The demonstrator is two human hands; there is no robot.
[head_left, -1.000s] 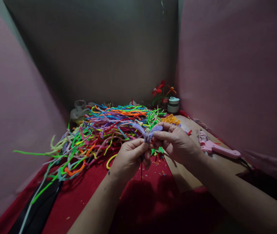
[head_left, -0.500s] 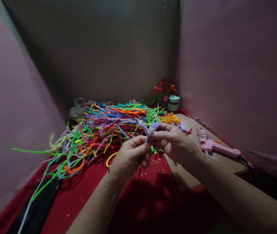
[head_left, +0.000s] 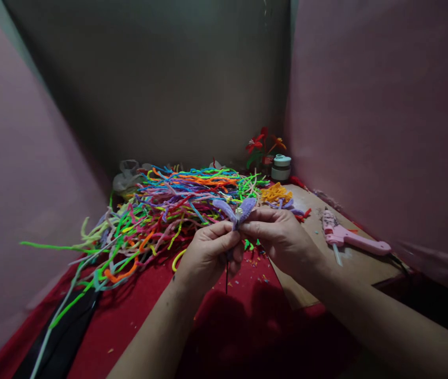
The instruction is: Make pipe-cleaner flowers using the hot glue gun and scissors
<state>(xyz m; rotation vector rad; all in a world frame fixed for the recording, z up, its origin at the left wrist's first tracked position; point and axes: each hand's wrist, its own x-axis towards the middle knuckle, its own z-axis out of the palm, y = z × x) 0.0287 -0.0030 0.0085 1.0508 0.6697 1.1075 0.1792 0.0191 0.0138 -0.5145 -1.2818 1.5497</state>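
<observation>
Between my two hands is a purple pipe-cleaner flower with a pale yellow centre and petals that spread to either side. My left hand is closed around its base, and a thin dark stem sticks out below the fingers. With thumb and fingertips my right hand pinches the flower's right side near the base. The fingers hide the lower part of the flower. Just behind the hands lies a big heap of coloured pipe cleaners.
A pink glue gun rests on a brown board at the right. Orange pipe-cleaner pieces lie at the board's far end. Farther back stand red flowers and a pale green-lidded container. Red cloth covers the table.
The flower's petals have spread wider, the left one now leaning farther left, and its yellow centre shows more. My right fingertips have moved slightly left and down toward the base.
</observation>
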